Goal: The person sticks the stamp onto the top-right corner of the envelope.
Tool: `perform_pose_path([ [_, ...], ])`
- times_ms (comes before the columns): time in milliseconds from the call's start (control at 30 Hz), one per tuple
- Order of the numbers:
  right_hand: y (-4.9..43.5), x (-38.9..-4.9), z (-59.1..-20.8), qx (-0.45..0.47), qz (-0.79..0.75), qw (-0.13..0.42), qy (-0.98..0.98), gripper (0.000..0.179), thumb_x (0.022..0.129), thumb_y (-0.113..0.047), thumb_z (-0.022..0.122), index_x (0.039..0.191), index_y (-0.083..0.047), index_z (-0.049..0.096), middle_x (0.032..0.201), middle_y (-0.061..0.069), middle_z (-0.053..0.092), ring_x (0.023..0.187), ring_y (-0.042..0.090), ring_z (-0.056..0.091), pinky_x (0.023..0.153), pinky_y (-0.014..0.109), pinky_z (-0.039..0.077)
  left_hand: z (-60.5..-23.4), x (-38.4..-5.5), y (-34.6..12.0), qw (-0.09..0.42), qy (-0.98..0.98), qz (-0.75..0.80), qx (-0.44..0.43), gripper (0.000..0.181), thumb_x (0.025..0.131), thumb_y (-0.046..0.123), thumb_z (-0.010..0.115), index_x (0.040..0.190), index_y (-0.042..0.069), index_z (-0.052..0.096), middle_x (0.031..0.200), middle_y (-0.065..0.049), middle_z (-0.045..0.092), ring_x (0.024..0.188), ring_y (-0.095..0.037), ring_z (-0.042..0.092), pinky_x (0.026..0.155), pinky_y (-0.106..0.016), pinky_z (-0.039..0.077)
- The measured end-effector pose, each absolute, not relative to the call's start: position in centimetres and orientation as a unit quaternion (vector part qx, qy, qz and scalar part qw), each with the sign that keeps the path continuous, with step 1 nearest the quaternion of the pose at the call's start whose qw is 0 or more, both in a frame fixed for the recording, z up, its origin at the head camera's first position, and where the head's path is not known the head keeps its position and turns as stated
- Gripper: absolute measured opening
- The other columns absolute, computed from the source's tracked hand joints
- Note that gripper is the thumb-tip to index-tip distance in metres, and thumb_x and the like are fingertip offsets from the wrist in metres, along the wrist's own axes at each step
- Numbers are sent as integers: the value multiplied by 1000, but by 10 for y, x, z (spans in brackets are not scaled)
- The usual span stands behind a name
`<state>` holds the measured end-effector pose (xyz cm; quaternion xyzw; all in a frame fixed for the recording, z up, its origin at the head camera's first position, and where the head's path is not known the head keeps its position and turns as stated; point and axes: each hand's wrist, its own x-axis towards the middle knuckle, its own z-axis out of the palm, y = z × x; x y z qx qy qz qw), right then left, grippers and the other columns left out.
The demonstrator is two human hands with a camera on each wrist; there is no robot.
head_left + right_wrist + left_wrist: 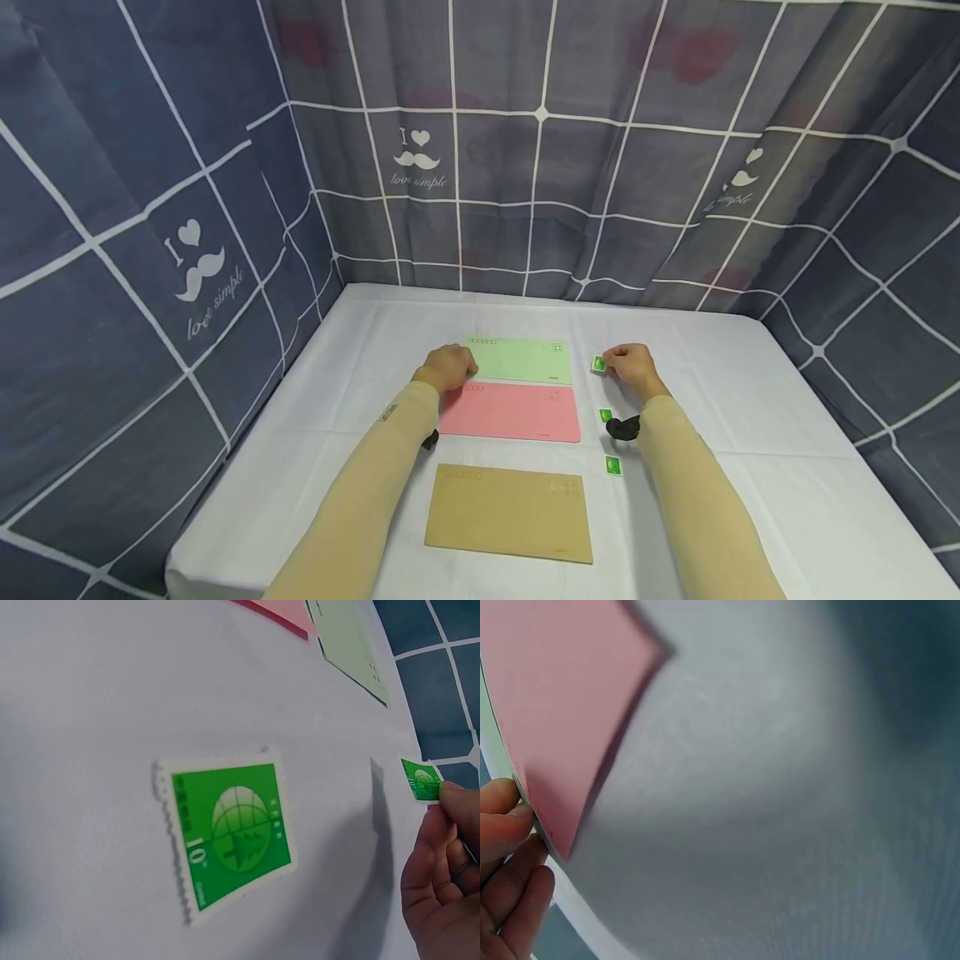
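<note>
Right fingers pinched a stamp by its edge, left fingers the green envelope — so narrow a hold risked dropping the stamp.

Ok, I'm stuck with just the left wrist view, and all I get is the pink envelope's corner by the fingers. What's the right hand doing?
Observer: The right hand is pinching a green stamp.
Operator: Any more stamps about?
Observer: Yes, two: in the head view, a second stamp lies right of the pink envelope, a third stamp nearer the person.
Operator: And any other envelope?
Observer: A brown envelope lies on the person's side of the pink one.
</note>
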<state>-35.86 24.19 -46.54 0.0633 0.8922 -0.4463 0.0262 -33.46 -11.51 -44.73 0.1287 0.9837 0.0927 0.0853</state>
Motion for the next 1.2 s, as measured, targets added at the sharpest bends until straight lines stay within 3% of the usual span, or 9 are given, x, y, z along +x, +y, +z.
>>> perform_pose_path([
  [167, 239, -359, -465, 48, -458, 22, 887, 28, 100, -14, 57, 114, 8, 68, 113, 20, 69, 78, 5, 56, 68, 17, 47, -448, -335, -115, 84, 984, 90, 130, 30, 97, 13, 64, 126, 18, 72, 135, -3, 65, 132, -22, 55, 114, -38, 42],
  [467, 230, -361, -463, 28, -489, 19, 872, 27, 98, -10, 60, 111, 12, 68, 91, 8, 70, 73, 6, 57, 68, 20, 50, -448, -332, -116, 87, 983, 79, 143, 30, 96, 10, 66, 124, 18, 73, 136, -1, 65, 134, -22, 55, 114, -37, 43],
  [1200, 221, -360, -456, 24, -491, 31, 870, 27, 98, -10, 59, 115, 10, 67, 92, 7, 69, 76, 8, 56, 79, 30, 53, -446, -325, -114, 78, 983, 84, 146, 29, 97, 11, 65, 123, 17, 74, 132, -2, 67, 129, -20, 58, 112, -37, 45],
])
